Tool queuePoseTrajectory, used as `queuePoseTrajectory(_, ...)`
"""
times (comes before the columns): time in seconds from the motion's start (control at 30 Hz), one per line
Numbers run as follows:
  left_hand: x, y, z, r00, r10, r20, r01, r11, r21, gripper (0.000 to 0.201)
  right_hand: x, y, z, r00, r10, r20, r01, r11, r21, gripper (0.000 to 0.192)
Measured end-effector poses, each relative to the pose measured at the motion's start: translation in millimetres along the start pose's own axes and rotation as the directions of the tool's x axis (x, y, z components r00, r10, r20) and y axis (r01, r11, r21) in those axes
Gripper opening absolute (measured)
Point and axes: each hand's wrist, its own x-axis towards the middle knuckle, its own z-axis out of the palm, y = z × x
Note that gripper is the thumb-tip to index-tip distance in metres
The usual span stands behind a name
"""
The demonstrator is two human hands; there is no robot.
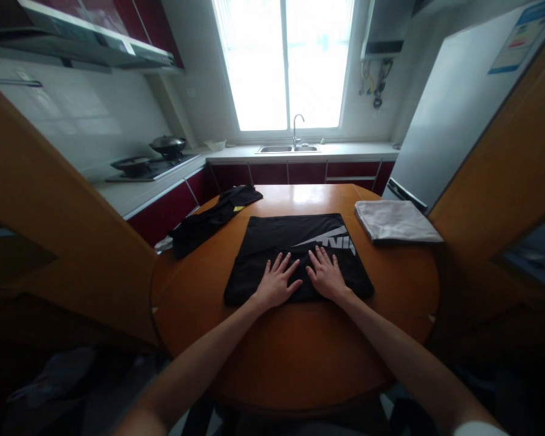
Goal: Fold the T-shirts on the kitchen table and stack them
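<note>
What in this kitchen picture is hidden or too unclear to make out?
- Black folded garment: the left hand and right hand lie flat on it and cover part of it; its white print is partly folded away, so the wording is unreadable.
- Crumpled black cloth: too dark to tell what it is.
- Fridge label: too small to read.
- Under the round table: dark.

shirt (281, 242): black, white print showing at right, lying folded flat mid-table
state: being pressed under two spread palms
</note>
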Motion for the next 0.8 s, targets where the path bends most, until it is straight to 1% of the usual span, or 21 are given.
queuePoseTrajectory(0.07, 0, 0, 4.9, 0.998, -0.006, 0.067, 0.006, 1.0, -0.002, 0.066, 0, -1, 5, 0.996, -0.005, 0.09, 0.007, 1.0, -0.019, 0.064)
queuePoseTrajectory(0.13, 0, -2, 7.8, 0.996, -0.013, 0.083, 0.013, 1.0, -0.001, 0.066, 0, 0, 8, 0.992, -0.002, 0.122, 0.005, 1.0, -0.028, 0.064)
queuePoseTrajectory(0.33, 2, -1, 9.0, 0.996, -0.021, 0.088, 0.023, 0.999, -0.022, 0.067, 1, 0, 8, 0.993, 0.005, 0.115, -0.004, 1.0, -0.007, 0.064)
queuePoseTrajectory(0.4, 3, -1, 3.6, 0.995, -0.022, 0.095, 0.027, 0.998, -0.056, 0.066, 2, 0, 6, 0.995, 0.018, 0.095, -0.02, 1.0, 0.022, 0.064)
queuePoseTrajectory(0.47, 2, -5, -7.8, 0.997, -0.019, 0.069, 0.025, 0.995, -0.097, 0.065, 2, 2, 0, 0.996, 0.067, 0.054, -0.07, 0.995, 0.064, 0.061)
queuePoseTrajectory(0.57, -8, -26, -31.6, 0.999, -0.046, -0.01, 0.045, 0.989, -0.142, 0.061, -3, 17, -13, 0.988, 0.14, -0.063, -0.132, 0.984, 0.115, 0.057)
queuePoseTrajectory(0.63, -24, -49, -44.0, 0.994, -0.094, -0.057, 0.084, 0.984, -0.157, 0.06, -13, 34, -20, 0.977, 0.146, -0.152, -0.13, 0.985, 0.114, 0.055)
queuePoseTrajectory(0.67, -34, -62, -47.0, 0.99, -0.121, -0.077, 0.108, 0.982, -0.158, 0.06, -20, 44, -22, 0.971, 0.143, -0.189, -0.126, 0.987, 0.102, 0.054)
queuePoseTrajectory(0.73, -57, -85, -45.6, 0.981, -0.166, -0.098, 0.152, 0.979, -0.139, 0.061, -35, 62, -23, 0.963, 0.132, -0.236, -0.12, 0.991, 0.064, 0.054)
queuePoseTrajectory(0.8, -77, -104, -36.4, 0.976, -0.203, -0.076, 0.195, 0.975, -0.109, 0.062, -48, 76, -19, 0.964, 0.116, -0.241, -0.116, 0.993, 0.014, 0.053)
